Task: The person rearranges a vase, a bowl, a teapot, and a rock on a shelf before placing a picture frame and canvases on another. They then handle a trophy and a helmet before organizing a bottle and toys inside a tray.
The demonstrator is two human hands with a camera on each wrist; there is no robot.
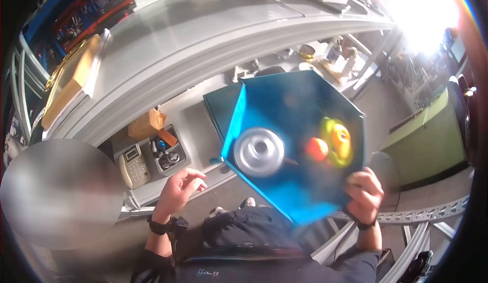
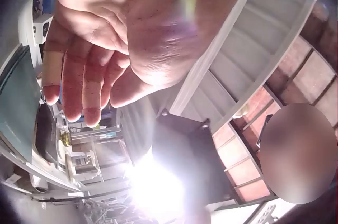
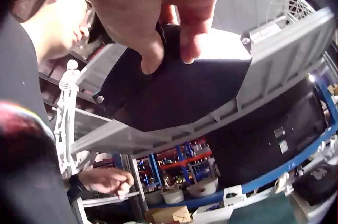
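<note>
My right hand (image 1: 365, 194) pinches the near right wall of a blue folding tray (image 1: 297, 194), held up and tilted in front of me. In the right wrist view, thumb and fingers (image 3: 193, 47) grip its edge, and its dark underside (image 3: 185, 100) shows metal snaps at the corners. Inside lie a round silver metal piece (image 1: 246, 153) like a lid, an orange-red ball-like thing (image 1: 316, 149) and blurred yellow-green pieces (image 1: 339, 139). My left hand (image 1: 182, 189) hovers left of the tray, fingers loosely bent, holding nothing; the left wrist view shows its bare palm (image 2: 158, 34).
Below on the left, a desk telephone (image 1: 133, 167) stands beside a grey bin (image 1: 182, 167) of small items and a brown paper bag (image 1: 147, 124). Behind the tray runs a grey metal shelf (image 1: 168, 34). A teal board (image 1: 216, 105) lies beyond the tray.
</note>
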